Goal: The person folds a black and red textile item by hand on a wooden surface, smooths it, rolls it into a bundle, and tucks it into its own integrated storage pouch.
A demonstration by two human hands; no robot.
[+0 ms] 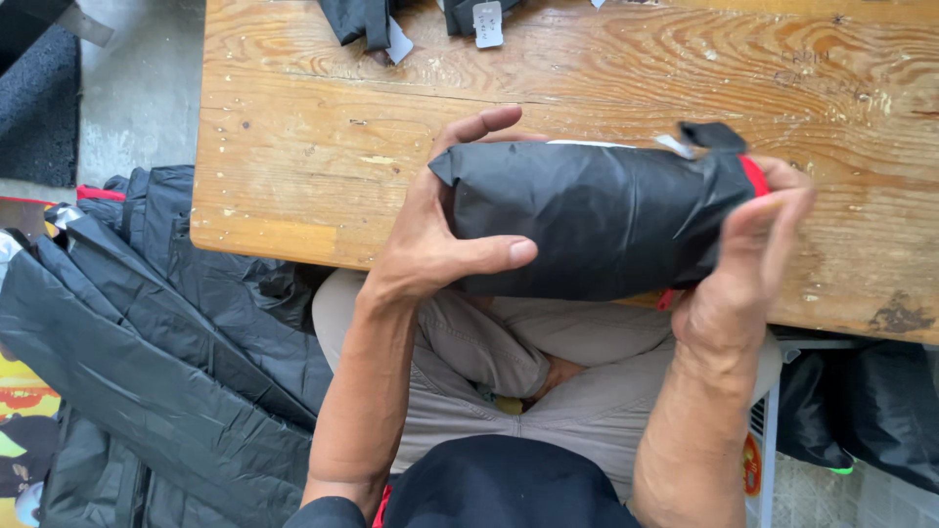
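Note:
A rolled bundle of black fabric (597, 215) with a red edge at its right end lies across the near edge of a wooden table (293, 147). My left hand (430, 235) wraps the bundle's left end, thumb underneath and fingers over the top. My right hand (748, 264) grips the right end by the red trim and a small black strap. The bundle is held just above the table edge, over my lap.
A heap of black fabric pieces (147, 342) lies on the floor to the left. More black fabric (861, 411) sits at the lower right. Two black items with white tags (421, 20) rest at the table's far edge.

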